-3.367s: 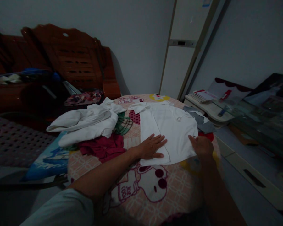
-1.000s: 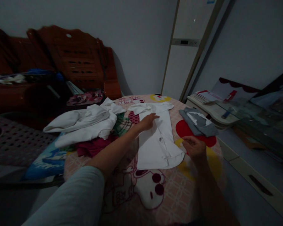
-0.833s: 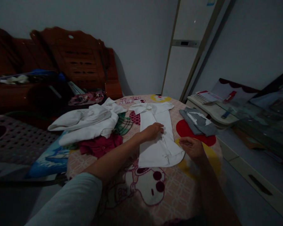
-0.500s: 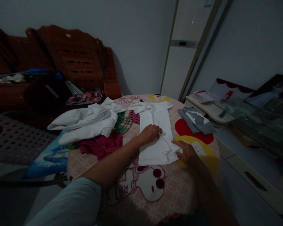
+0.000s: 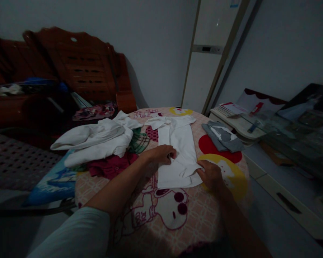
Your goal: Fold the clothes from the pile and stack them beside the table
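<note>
A white shirt (image 5: 181, 141) lies flat in a long, narrow shape on the round table, its collar and sleeve end at the far side. My left hand (image 5: 163, 154) is closed, pinching fabric near the shirt's left middle. At the lower right, my right hand (image 5: 211, 175) grips the shirt's side edge between thumb and fingers. Creases run across the cloth between both hands, and a small flap is turned over beside the right one.
Left of the shirt sit a heap of white clothing (image 5: 99, 138), a crimson garment (image 5: 110, 165) and a green plaid cloth (image 5: 139, 141). A folded grey garment (image 5: 222, 136) rests at the right. Beyond are a wooden chair (image 5: 83, 71) and a glass-topped cabinet (image 5: 290, 136).
My left hand has moved left across the shirt. My right hand's fingers, stretched out before, have closed on the side edge. The fabric between the hands has shifted.
</note>
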A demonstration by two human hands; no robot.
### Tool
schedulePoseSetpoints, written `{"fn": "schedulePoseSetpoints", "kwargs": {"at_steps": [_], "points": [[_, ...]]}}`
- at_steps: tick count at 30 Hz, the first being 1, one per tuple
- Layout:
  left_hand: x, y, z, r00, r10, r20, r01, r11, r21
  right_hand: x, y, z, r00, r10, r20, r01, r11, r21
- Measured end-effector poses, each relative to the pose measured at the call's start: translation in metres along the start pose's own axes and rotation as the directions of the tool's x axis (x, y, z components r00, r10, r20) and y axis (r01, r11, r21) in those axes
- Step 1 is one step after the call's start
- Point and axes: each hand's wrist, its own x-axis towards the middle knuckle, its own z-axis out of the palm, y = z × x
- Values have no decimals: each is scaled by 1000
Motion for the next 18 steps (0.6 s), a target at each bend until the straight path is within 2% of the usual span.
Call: {"fn": "schedulePoseSetpoints", "kwargs": {"at_steps": [3, 5, 6, 7, 9, 10, 11, 12, 14, 16, 18], "points": [[2, 12, 0, 999, -46, 5, 46, 996, 71, 1, -6, -4, 999, 43, -12, -43, 998, -48], [3, 19, -3, 999, -41, 6, 41, 999, 9, -1, -5, -10, 989, 106, -107, -112, 993, -46], [3, 22, -4, 1000, -21, -6, 21, 998, -53, -2, -3, -13, 970, 148, -195, -157, 987, -32], [3, 25, -5, 1000, 4, -27, -7, 993, -121, -4, 0, -17, 935, 189, -299, -201, 979, -11], [5, 32, -2, 995, 51, -87, -70, 973, -221, -9, 8, -24, 838, 247, -487, -262, 964, 38], [7, 35, 1, 991, 70, -114, -95, 968, -231, -11, 11, -27, 801, 262, -539, -280, 959, 49], [9, 39, 6, 988, 89, -128, -115, 971, -209, -13, 13, -28, 790, 271, -550, -298, 954, 42], [11, 41, 11, 986, 110, -129, -130, 978, -164, -15, 15, -29, 805, 280, -523, -317, 948, 20], [15, 46, 23, 982, 155, -104, -161, 985, -53, -17, 14, -28, 870, 297, -394, -342, 938, -47], [18, 48, 31, 977, 195, -86, -195, 981, 10, -18, 13, -26, 923, 280, -265, -314, 945, -93], [19, 49, 33, 971, 224, -82, -226, 974, -14, -18, 13, -24, 947, 222, -231, -249, 964, -96]]}}
